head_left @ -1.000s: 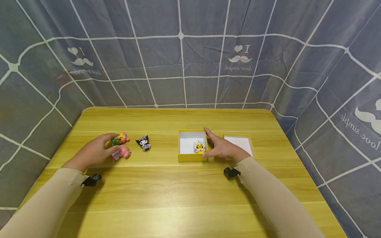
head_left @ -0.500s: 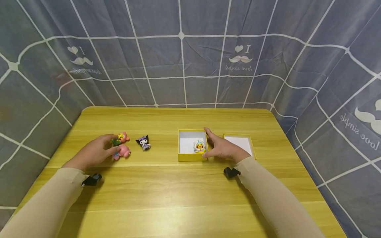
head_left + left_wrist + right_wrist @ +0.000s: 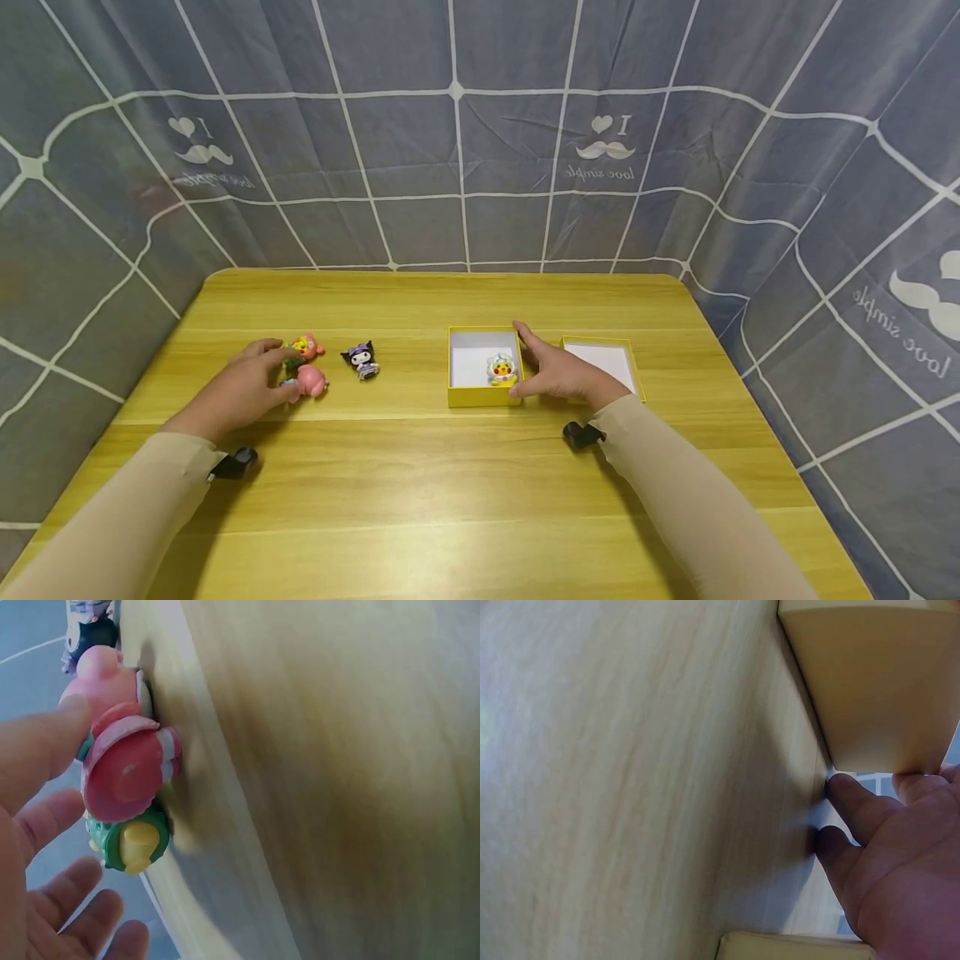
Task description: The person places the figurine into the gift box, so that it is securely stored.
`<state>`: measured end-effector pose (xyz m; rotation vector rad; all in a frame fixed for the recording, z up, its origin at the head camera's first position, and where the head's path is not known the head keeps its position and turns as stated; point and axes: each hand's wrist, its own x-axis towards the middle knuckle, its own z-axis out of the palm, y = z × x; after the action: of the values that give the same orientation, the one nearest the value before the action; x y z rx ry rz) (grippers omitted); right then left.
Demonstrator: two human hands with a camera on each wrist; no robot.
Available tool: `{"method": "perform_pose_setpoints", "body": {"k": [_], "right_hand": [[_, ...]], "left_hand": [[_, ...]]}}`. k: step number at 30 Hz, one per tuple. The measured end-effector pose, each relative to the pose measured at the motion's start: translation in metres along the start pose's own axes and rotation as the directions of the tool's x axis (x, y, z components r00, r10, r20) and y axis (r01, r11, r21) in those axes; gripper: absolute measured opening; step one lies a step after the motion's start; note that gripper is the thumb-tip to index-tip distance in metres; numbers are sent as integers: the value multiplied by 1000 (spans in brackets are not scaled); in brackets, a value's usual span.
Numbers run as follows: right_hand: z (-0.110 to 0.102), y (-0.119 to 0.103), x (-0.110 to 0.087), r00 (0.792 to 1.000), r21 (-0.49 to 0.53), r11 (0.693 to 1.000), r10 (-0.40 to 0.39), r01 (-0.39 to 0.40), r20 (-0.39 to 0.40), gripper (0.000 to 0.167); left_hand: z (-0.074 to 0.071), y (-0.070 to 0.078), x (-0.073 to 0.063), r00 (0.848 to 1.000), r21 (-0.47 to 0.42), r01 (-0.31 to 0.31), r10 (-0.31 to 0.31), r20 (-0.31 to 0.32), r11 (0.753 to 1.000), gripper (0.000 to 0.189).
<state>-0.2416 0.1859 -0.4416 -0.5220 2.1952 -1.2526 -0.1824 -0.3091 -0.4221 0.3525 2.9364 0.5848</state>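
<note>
In the head view my left hand [image 3: 240,383] is at two small figurines on the left. Its thumb overlaps a pink figurine [image 3: 124,772] with a skirt, and the index fingertip is at the skirt's edge; the other fingers are spread. Close beside it is a green and yellow figurine [image 3: 136,844] with a pink part. My right hand [image 3: 558,372] holds the right side of an open yellow box [image 3: 483,397], thumb at the near corner and a finger at the far one. A yellow-faced figurine [image 3: 502,368] in a white hood sits inside, at the near right.
A black and purple figurine [image 3: 362,360] stands between the left hand and the box. The box's lid [image 3: 602,360] lies inside-up to the right, partly behind the right hand. A grey gridded curtain [image 3: 420,150] surrounds the wooden table [image 3: 420,500].
My left hand's index finger has come nearer to the thumb, from over the green figurine toward the pink one. The pink figurine has shifted slightly. The right hand and the box have stayed put.
</note>
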Motion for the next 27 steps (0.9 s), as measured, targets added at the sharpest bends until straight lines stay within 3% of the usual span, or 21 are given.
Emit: {"method": "perform_pose_setpoints", "body": {"k": [4, 11, 17, 27], "right_hand": [[0, -1, 0, 1000, 8, 1000, 1, -1, -1, 133], [0, 0, 0, 1000, 8, 1000, 5, -5, 1, 133], [0, 2, 0, 1000, -14, 1000, 12, -12, -3, 133], [-1, 3, -1, 1000, 9, 1000, 7, -7, 6, 132]], "left_hand": [[2, 3, -2, 998, 51, -23, 26, -53, 998, 57], [8, 7, -4, 996, 97, -76, 79, -31, 992, 51], [13, 13, -5, 986, 146, -135, 148, -81, 980, 53], [17, 26, -3, 994, 186, -95, 102, -28, 978, 60]]}}
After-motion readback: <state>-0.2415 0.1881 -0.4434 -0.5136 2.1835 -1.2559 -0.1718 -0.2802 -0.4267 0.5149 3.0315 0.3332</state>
